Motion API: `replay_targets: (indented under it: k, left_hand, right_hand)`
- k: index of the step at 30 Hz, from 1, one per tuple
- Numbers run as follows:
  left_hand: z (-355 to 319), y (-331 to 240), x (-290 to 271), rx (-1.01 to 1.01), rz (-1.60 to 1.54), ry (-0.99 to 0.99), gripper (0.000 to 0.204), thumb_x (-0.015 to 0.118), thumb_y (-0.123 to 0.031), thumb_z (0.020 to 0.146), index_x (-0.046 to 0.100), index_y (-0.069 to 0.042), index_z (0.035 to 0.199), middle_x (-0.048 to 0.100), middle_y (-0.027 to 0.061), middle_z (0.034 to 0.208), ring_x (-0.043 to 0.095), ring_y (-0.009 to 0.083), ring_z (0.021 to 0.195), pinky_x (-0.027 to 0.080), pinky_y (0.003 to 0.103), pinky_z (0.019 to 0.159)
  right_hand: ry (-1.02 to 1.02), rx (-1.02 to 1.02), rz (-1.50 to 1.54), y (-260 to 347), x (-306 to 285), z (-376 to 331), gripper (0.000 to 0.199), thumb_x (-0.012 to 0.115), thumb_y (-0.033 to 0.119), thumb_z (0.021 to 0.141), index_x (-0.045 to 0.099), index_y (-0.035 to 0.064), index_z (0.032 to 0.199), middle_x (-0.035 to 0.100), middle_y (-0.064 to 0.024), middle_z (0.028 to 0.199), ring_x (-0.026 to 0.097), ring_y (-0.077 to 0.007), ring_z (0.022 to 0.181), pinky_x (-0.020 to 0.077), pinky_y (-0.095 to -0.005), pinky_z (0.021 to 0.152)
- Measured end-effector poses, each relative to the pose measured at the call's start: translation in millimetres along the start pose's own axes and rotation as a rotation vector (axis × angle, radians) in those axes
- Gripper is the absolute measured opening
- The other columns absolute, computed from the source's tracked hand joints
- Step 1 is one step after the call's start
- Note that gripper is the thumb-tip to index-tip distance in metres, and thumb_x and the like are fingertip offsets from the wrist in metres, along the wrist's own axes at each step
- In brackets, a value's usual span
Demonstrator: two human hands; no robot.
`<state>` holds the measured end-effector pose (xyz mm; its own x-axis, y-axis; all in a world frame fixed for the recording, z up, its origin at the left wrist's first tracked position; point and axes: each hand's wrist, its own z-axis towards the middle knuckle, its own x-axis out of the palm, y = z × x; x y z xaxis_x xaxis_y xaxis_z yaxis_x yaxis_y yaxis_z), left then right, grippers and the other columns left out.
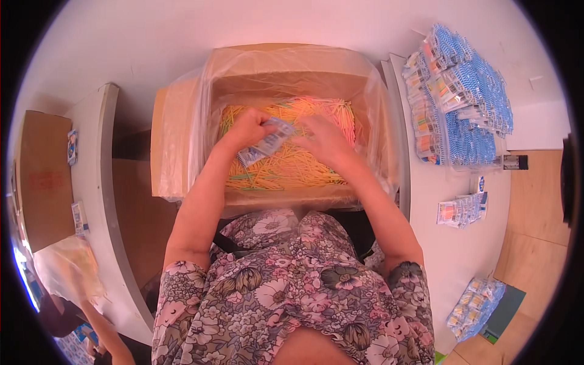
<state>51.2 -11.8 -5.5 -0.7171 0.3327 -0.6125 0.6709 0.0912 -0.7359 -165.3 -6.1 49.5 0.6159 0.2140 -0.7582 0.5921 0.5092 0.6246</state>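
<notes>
My left hand point(250, 128) is closed on a small clear plastic packet point(263, 151) with blue print, gripping it near its upper edge. The packet hangs tilted above a large cardboard box point(274, 198). Beside the packet's right end is my right hand point(323, 141), thumb and fingers bent toward it. Those fingers are blurred, and whether they pinch the packet does not show. Below both hands, the box holds a loose heap of thin coloured sticks point(292, 167), mostly yellow and orange, with pink ones at the right and some green.
Clear plastic film point(204, 115) lines the box. On the right-hand table point(462, 252) sit a large pile of blue-and-clear packets point(471, 91), a small stack point(462, 210) and another bundle point(477, 307). A white panel point(112, 201) stands at left, near another carton point(45, 176) and another person's arm point(106, 331).
</notes>
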Motion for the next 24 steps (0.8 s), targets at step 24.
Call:
replay_targets:
  k: [24]
  left_hand:
    - [14.2,-19.2,0.8,0.112,-0.607,-0.393,0.013,0.061,-0.011,0.086,0.066,0.001,0.085,0.057,-0.0047,0.064,0.044,0.0015,0.059,0.038,0.022,0.051]
  right_hand:
    - [0.545,0.625,-0.723,-149.9,40.1,32.6,0.03,0.048,0.023,0.083,0.069,0.0046,0.094,0.065,-0.0183,0.101,0.064,-0.0304,0.095,0.0505,-0.0393,0.078]
